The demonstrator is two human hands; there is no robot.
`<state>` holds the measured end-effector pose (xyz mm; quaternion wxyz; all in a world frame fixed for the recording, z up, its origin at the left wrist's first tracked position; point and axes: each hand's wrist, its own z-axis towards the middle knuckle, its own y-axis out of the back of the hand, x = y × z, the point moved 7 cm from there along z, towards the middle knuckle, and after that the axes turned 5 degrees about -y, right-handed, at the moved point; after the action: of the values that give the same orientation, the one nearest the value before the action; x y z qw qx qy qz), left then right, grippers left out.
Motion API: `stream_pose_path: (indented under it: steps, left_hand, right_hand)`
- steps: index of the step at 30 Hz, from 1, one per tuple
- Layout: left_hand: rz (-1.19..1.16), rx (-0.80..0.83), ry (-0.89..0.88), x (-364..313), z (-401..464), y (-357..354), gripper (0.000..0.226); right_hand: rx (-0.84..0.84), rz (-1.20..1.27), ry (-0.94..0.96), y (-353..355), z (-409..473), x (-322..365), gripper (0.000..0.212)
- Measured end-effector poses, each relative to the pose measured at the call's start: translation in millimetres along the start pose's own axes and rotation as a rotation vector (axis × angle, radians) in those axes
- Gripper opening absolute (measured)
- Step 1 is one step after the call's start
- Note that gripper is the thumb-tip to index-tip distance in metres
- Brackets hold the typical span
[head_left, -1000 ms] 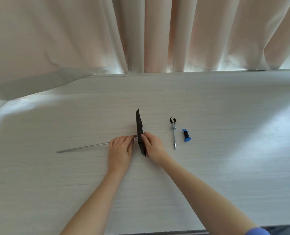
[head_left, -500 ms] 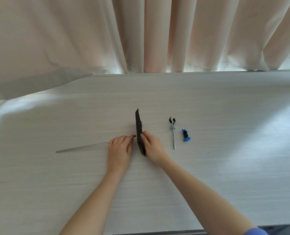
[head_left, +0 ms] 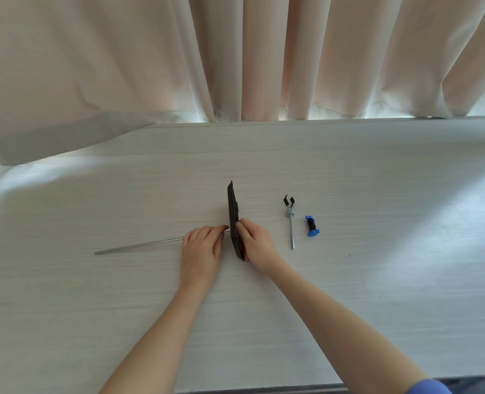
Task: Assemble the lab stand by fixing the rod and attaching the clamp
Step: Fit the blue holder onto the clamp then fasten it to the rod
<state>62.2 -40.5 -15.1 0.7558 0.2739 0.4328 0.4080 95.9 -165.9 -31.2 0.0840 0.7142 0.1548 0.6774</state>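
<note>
Black flat base stood on edge at frame centre on the table, gripped at its lower end by the right hand. Thin silver rod lying toward lower left, near end meeting the base, clasped there by the left hand. Right of centre, apart: pronged clamp on a metal stem, and blue-and-black holder just beside it.

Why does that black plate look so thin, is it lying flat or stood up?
Stood on edge. The black base plate shows only its narrow side, the right hand holding it while the rod meets its face.
</note>
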Motion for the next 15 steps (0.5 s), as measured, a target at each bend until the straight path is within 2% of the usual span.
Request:
stream_pose_path:
  steps: [4,8,12,15]
  left_hand:
    - [0.004,-0.002,-0.01,-1.3,0.1,0.7,0.02]
    - [0.005,-0.004,-0.003,-1.2,0.1,1.0,0.02]
    - [0.002,-0.003,-0.006,-2.3,-0.1,1.8,0.02]
    - [0.009,0.0,-0.009,-2.1,0.1,1.2,0.02]
  right_hand:
    - [0.021,0.129,-0.084,0.3,1.0,-6.1,0.033]
    - [0.017,0.119,-0.026,1.3,-2.1,-6.7,0.008]
    - [0.017,0.009,0.044,-1.2,-4.9,-3.8,0.01]
    - [0.028,0.017,0.014,-0.9,-2.8,-4.9,0.011]
